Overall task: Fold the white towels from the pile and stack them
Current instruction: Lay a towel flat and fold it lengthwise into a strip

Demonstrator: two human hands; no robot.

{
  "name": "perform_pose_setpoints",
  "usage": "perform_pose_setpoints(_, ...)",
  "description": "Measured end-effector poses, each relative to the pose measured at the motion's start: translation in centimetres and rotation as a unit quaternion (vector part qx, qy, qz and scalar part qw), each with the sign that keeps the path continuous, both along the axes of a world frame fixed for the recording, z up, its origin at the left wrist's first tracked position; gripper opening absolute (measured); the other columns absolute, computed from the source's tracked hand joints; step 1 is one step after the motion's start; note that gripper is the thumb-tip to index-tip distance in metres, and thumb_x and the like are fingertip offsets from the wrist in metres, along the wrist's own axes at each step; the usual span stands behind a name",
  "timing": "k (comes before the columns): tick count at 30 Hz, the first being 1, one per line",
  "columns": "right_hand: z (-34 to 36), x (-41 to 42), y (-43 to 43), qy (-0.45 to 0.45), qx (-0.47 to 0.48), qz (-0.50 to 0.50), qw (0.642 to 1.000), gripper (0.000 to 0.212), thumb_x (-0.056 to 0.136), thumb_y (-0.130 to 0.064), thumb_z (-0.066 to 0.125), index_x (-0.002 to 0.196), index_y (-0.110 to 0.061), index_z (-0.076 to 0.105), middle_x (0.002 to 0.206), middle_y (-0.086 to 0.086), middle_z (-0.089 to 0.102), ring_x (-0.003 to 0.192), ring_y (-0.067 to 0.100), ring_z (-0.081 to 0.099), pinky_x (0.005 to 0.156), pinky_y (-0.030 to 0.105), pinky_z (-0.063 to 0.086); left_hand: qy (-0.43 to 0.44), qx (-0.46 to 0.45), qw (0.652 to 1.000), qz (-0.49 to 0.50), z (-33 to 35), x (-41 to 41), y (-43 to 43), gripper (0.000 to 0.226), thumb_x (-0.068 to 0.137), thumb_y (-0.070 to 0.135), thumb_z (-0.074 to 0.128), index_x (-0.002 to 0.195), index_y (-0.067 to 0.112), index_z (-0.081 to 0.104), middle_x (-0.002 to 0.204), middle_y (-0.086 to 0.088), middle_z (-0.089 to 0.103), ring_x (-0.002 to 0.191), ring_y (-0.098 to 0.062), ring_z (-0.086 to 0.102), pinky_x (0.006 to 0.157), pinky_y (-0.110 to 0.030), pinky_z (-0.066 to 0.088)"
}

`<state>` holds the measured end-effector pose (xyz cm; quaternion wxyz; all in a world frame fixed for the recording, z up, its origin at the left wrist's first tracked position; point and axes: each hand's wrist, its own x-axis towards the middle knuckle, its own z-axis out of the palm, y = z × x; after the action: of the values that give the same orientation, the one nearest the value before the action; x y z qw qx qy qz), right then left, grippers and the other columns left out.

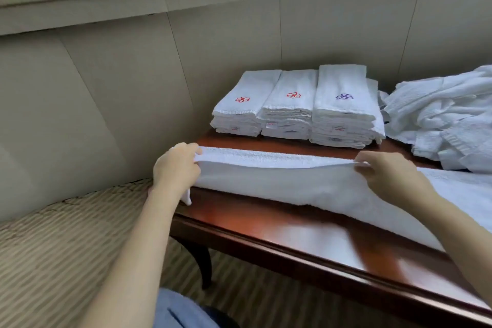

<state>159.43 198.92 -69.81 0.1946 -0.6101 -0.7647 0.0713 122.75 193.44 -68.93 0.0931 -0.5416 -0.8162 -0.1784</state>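
The loose pile [447, 120] at the table's [253, 224] far right corner runs off the right edge, as does the towel [279, 181]; the labels [338, 129] on the folded stacks [292, 104] are too small to read; the left grip's [175, 165] fingertips are hidden under the towel's edge; the table's near edge is blurred.

Hotel-like room: monogrammed towel stacks [292, 106], padded wall [119, 74], polished table [261, 224].

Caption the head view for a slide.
Left hand and right hand pinch a white towel mid-fold on the table; three folded stacks and an unfolded pile behind.
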Motion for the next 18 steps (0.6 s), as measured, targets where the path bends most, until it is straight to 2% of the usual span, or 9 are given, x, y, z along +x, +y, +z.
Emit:
perform_pose_setpoints(3, -0.8, -1.5, 2.8, -0.080, -0.016, -0.054, 0.995, 0.013, 0.094, -0.023, 0.050, 0.083, -0.017, 0.053, 0.088, 0.007, 0.054, 0.081, 0.031, 0.050, 0.066, 0.033, 0.039, -0.118, 0.105, 0.984, 0.084, -1.0, -3.2, 2.0, 0.028, 0.089, 0.010, 0.044, 0.105, 0.018, 0.066, 0.110, -0.012, 0.062, 0.098, -0.035, 0.056, 0.083, -0.039, 0.048)
perform_pose_setpoints(5, -2.0, -2.5, 3.8, -0.137, -0.040, -0.082, 0.986, 0.009, 0.091, -0.015, 0.048, 0.094, -0.013, 0.056, 0.099, 0.009, 0.057, 0.087, 0.031, 0.052, 0.068, 0.031, 0.038, -0.221, 0.140, 0.956, 0.132, -2.4, -3.8, 3.0, 0.032, 0.092, 0.017, 0.049, 0.123, 0.014, 0.057, 0.118, -0.013, 0.061, 0.109, -0.035, 0.055, 0.091, -0.043, 0.046)
perform_pose_setpoints(7, -3.3, -3.8, 4.0, -0.195, -0.030, -0.097, 0.976, 0.019, 0.090, -0.010, 0.043, 0.107, -0.013, 0.052, 0.109, 0.009, 0.055, 0.100, 0.031, 0.053, 0.072, 0.032, 0.037, -0.308, 0.138, 0.925, 0.171, -4.0, -3.8, 3.6, 0.050, 0.091, 0.026, 0.057, 0.136, 0.012, 0.043, 0.126, -0.011, 0.058, 0.116, -0.033, 0.052, 0.088, -0.037, 0.044)
perform_pose_setpoints(10, -4.5, -6.9, 4.1, -0.190, 0.037, -0.025, 0.981, 0.026, 0.092, -0.016, 0.040, 0.117, -0.017, 0.048, 0.113, 0.006, 0.053, 0.104, 0.029, 0.052, 0.080, 0.035, 0.040, -0.265, 0.071, 0.944, 0.180, -5.5, -3.8, 4.2, 0.053, 0.087, 0.031, 0.062, 0.135, 0.013, 0.046, 0.131, -0.011, 0.052, 0.122, -0.034, 0.045, 0.093, -0.039, 0.040)
perform_pose_setpoints(13, -5.7, -10.0, 4.0, -0.152, 0.038, 0.051, 0.986, 0.031, 0.095, -0.019, 0.037, 0.126, -0.019, 0.045, 0.116, 0.006, 0.052, 0.105, 0.030, 0.052, 0.083, 0.036, 0.038, -0.261, 0.042, 0.941, 0.213, -5.5, -4.2, 4.7, 0.051, 0.088, 0.037, 0.059, 0.132, 0.012, 0.049, 0.133, -0.013, 0.047, 0.124, -0.035, 0.041, 0.098, -0.043, 0.039)
perform_pose_setpoints(15, -6.2, -10.8, 4.2, -0.156, 0.062, 0.060, 0.984, 0.028, 0.094, -0.016, 0.039, 0.121, -0.016, 0.049, 0.110, 0.006, 0.054, 0.100, 0.029, 0.052, 0.080, 0.035, 0.037, -0.271, 0.030, 0.935, 0.227, -5.6, -4.7, 4.8, 0.041, 0.089, 0.038, 0.056, 0.122, 0.015, 0.058, 0.129, -0.013, 0.050, 0.120, -0.036, 0.045, 0.099, -0.045, 0.041)
perform_pose_setpoints(18, -6.2, -10.9, 5.1, -0.102, 0.087, 0.064, 0.989, 0.015, 0.094, -0.018, 0.043, 0.096, -0.011, 0.056, 0.093, 0.006, 0.056, 0.089, 0.028, 0.052, 0.070, 0.036, 0.038, -0.294, 0.056, 0.928, 0.222, -5.7, -5.2, 4.9, 0.030, 0.090, 0.039, 0.049, 0.100, 0.015, 0.064, 0.114, -0.010, 0.060, 0.107, -0.036, 0.054, 0.097, -0.046, 0.044)
